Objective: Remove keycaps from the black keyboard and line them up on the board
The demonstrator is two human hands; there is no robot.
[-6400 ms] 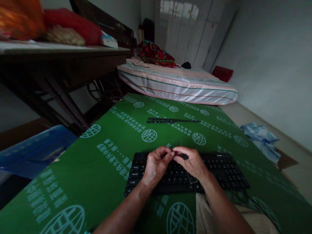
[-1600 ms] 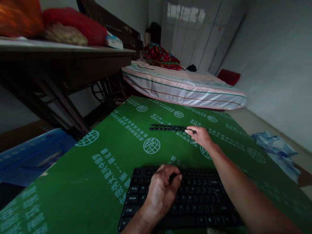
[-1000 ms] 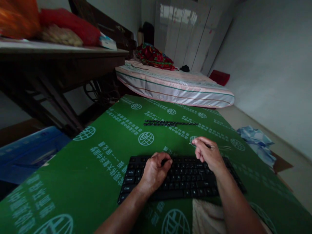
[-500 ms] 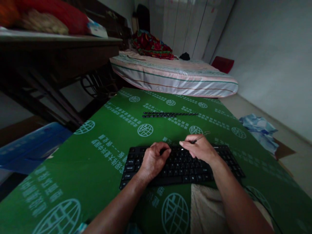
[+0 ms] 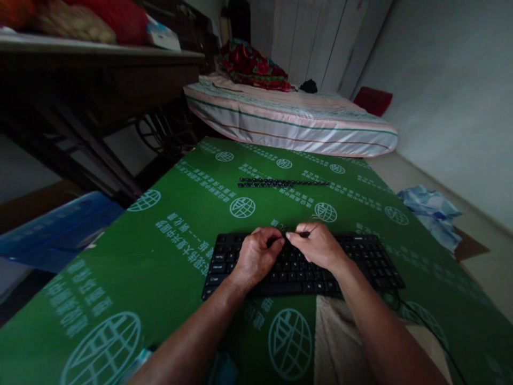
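Note:
A black keyboard (image 5: pixel 296 289) lies on the green table top, its cable at the right. My left hand (image 5: pixel 258 251) rests over its upper left-middle keys, thumb and forefinger pinched together; whatever they hold is too small to make out. Close beside it, almost fingertip to fingertip, is my right hand (image 5: pixel 316 243). It grips a thin dark tool (image 5: pixel 305 234) with fine wire-like ends, mostly hidden by the fingers. The keys under both hands are covered from sight. Farther back, small black pieces like keycaps (image 5: pixel 280 183) lie in two close rows.
A beige cloth (image 5: pixel 336 342) hangs at the table's near edge, below my right forearm. Blue plastic (image 5: pixel 68 230) stands at the left beside a dark wooden table (image 5: pixel 100 67). A bed (image 5: pixel 288 120) lies beyond the far edge. Crumpled blue-white cloth (image 5: pixel 430 208) is at the right.
My right hand has moved left, towards my left hand, and the tool's wire ends show less. My left hand keeps its pinch over the keys. The view has shifted slightly.

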